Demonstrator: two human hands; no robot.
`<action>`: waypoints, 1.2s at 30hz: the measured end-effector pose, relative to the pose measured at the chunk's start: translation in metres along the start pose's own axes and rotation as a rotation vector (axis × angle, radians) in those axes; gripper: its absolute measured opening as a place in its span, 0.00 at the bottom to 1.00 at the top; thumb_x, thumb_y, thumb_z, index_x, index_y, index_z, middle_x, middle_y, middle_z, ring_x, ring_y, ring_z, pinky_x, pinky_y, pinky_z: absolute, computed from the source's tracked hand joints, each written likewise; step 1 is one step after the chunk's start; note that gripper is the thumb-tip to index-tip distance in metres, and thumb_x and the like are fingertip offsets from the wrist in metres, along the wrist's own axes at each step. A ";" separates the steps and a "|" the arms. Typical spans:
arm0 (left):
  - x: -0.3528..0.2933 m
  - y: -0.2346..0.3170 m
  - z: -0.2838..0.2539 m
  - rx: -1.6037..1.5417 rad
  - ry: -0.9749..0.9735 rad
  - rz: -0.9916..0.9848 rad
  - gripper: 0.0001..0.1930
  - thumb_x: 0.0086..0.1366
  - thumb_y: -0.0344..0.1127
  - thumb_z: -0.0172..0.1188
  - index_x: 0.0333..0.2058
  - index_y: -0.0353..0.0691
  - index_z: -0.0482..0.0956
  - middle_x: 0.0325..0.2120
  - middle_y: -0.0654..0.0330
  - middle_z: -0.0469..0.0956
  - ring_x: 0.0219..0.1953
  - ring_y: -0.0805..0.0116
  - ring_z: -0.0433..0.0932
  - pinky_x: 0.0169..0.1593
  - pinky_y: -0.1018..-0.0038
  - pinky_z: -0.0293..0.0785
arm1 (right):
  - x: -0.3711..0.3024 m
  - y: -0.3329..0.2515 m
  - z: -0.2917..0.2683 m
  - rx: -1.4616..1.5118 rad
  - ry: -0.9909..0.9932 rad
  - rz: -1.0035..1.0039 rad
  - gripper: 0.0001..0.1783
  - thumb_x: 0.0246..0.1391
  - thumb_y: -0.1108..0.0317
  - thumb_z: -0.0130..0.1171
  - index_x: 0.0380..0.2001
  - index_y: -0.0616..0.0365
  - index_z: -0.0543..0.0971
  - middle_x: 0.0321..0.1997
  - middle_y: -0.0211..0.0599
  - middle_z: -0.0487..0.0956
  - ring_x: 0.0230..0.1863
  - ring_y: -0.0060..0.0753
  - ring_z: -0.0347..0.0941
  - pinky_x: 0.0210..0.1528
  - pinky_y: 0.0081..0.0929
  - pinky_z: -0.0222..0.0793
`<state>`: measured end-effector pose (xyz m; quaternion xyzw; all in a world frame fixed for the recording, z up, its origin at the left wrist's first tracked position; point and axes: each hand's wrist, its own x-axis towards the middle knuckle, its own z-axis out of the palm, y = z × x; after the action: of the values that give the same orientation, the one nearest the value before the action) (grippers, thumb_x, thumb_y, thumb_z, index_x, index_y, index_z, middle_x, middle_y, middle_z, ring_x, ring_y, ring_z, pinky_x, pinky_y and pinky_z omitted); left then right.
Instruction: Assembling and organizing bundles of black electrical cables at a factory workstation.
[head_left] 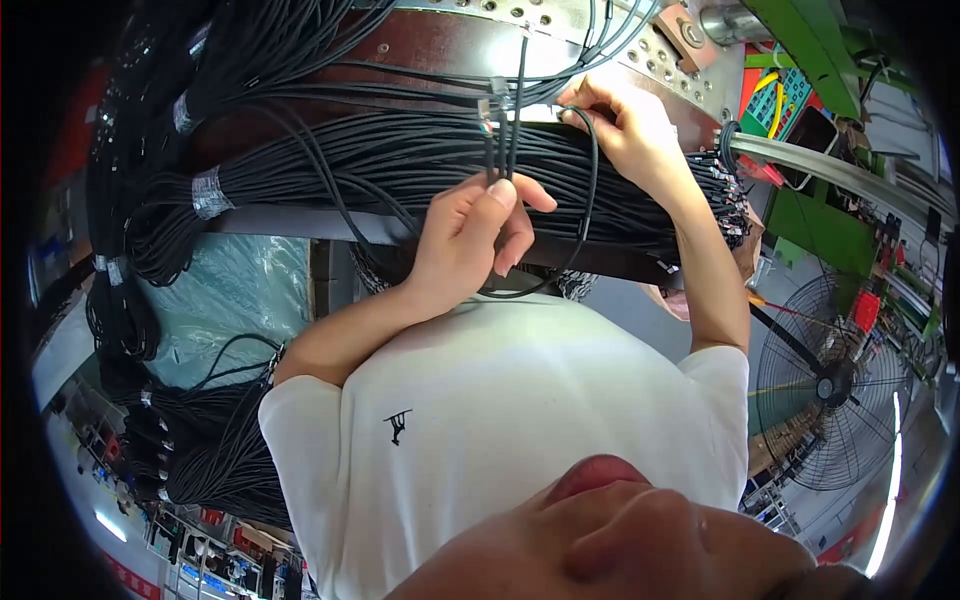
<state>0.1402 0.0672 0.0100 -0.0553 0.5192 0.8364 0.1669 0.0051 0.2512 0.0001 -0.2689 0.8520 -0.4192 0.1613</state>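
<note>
My left hand (pixel 470 225) pinches several black cables (pixel 503 150) between thumb and forefinger, the other fingers partly spread. These cables stand up from the grip, with clear plastic plugs (pixel 497 92) at their upper ends. To the right, my right hand (pixel 625 125) has thumb and fingertips closed on a black cable (pixel 590 195), which loops down and back toward my left hand. The tip in those fingers is partly hidden. Under both hands lies a thick bundle of black cables (pixel 400 160), bound with silvery wrap (pixel 210 194) at its left.
A perforated metal plate (pixel 660 65) borders the far side of the bench. More cable bundles (pixel 230 460) hang at the left near a greenish plastic sheet (pixel 255 290). Cable ends with plugs (pixel 725 190) stick out at the right, and a caged fan (pixel 825 385) stands beyond.
</note>
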 end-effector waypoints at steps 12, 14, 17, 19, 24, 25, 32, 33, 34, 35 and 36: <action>0.003 -0.005 0.006 0.144 -0.074 -0.038 0.21 0.72 0.40 0.34 0.41 0.31 0.75 0.12 0.65 0.67 0.15 0.81 0.62 0.23 0.83 0.61 | -0.001 -0.002 0.001 -0.357 -0.012 -0.080 0.11 0.43 0.83 0.56 0.33 0.60 0.73 0.31 0.41 0.77 0.34 0.44 0.75 0.37 0.30 0.71; 0.004 -0.005 0.007 0.146 -0.070 -0.043 0.21 0.72 0.40 0.35 0.41 0.31 0.75 0.13 0.65 0.68 0.16 0.81 0.63 0.23 0.83 0.62 | -0.016 -0.005 0.002 -0.413 0.040 -0.197 0.11 0.44 0.81 0.59 0.33 0.57 0.74 0.32 0.38 0.76 0.34 0.42 0.74 0.37 0.31 0.71; 0.006 -0.006 0.010 0.112 -0.074 -0.104 0.19 0.72 0.38 0.37 0.41 0.30 0.75 0.14 0.65 0.69 0.16 0.81 0.64 0.24 0.83 0.63 | -0.023 -0.008 -0.018 -0.658 0.328 -0.527 0.14 0.45 0.75 0.62 0.39 0.53 0.78 0.36 0.35 0.77 0.37 0.38 0.75 0.39 0.31 0.72; 0.011 -0.003 0.013 0.121 -0.173 -0.189 0.17 0.71 0.36 0.41 0.38 0.32 0.77 0.15 0.67 0.70 0.16 0.83 0.66 0.22 0.84 0.63 | -0.016 -0.022 -0.023 -0.870 0.341 -0.554 0.20 0.42 0.75 0.61 0.43 0.54 0.77 0.40 0.34 0.76 0.40 0.37 0.75 0.41 0.30 0.72; 0.007 0.011 0.005 0.288 -0.158 -0.085 0.15 0.69 0.30 0.42 0.44 0.30 0.77 0.18 0.64 0.74 0.21 0.82 0.70 0.29 0.85 0.67 | -0.034 0.008 -0.023 -0.844 0.177 -0.438 0.23 0.42 0.77 0.60 0.46 0.56 0.75 0.41 0.34 0.78 0.40 0.35 0.76 0.39 0.28 0.73; 0.008 0.016 0.004 0.288 -0.157 -0.143 0.15 0.69 0.30 0.42 0.43 0.30 0.77 0.18 0.65 0.74 0.21 0.82 0.70 0.29 0.85 0.67 | -0.038 0.007 -0.021 -0.796 0.240 -0.410 0.22 0.42 0.78 0.60 0.46 0.57 0.75 0.41 0.34 0.78 0.39 0.34 0.76 0.39 0.28 0.74; 0.013 0.007 0.007 0.275 0.028 0.074 0.15 0.71 0.38 0.47 0.44 0.34 0.78 0.25 0.61 0.79 0.23 0.82 0.74 0.29 0.85 0.71 | -0.042 0.013 -0.022 -0.869 0.210 -0.436 0.14 0.46 0.76 0.56 0.39 0.56 0.77 0.44 0.35 0.80 0.45 0.34 0.77 0.42 0.26 0.75; 0.017 0.009 0.004 0.187 0.069 0.198 0.18 0.72 0.42 0.45 0.45 0.34 0.77 0.26 0.60 0.79 0.23 0.81 0.74 0.28 0.85 0.71 | -0.041 0.014 -0.022 -0.895 0.260 -0.472 0.11 0.47 0.72 0.55 0.37 0.55 0.77 0.42 0.35 0.80 0.43 0.31 0.78 0.40 0.26 0.75; 0.019 0.013 0.000 0.061 0.032 0.105 0.19 0.72 0.44 0.44 0.45 0.33 0.76 0.24 0.60 0.79 0.22 0.80 0.74 0.28 0.85 0.70 | -0.039 0.004 -0.015 -0.701 0.291 -0.362 0.07 0.46 0.73 0.57 0.32 0.55 0.77 0.38 0.34 0.81 0.41 0.32 0.79 0.38 0.27 0.75; 0.021 0.019 -0.003 -0.063 -0.006 0.011 0.20 0.72 0.45 0.43 0.45 0.33 0.75 0.23 0.60 0.78 0.21 0.79 0.73 0.27 0.85 0.70 | -0.035 0.000 -0.009 -0.480 0.318 -0.356 0.07 0.45 0.75 0.59 0.31 0.56 0.76 0.37 0.34 0.82 0.37 0.34 0.79 0.35 0.26 0.75; 0.025 0.022 0.002 -0.084 -0.076 -0.090 0.23 0.74 0.46 0.37 0.43 0.29 0.74 0.18 0.58 0.74 0.18 0.76 0.71 0.24 0.83 0.69 | -0.033 0.005 0.000 -0.364 0.282 -0.302 0.08 0.45 0.76 0.60 0.32 0.57 0.76 0.38 0.35 0.82 0.36 0.35 0.79 0.35 0.26 0.75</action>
<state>0.1097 0.0650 0.0233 -0.0536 0.4738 0.8506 0.2216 0.0293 0.2735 -0.0024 -0.3565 0.8776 -0.3118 -0.0741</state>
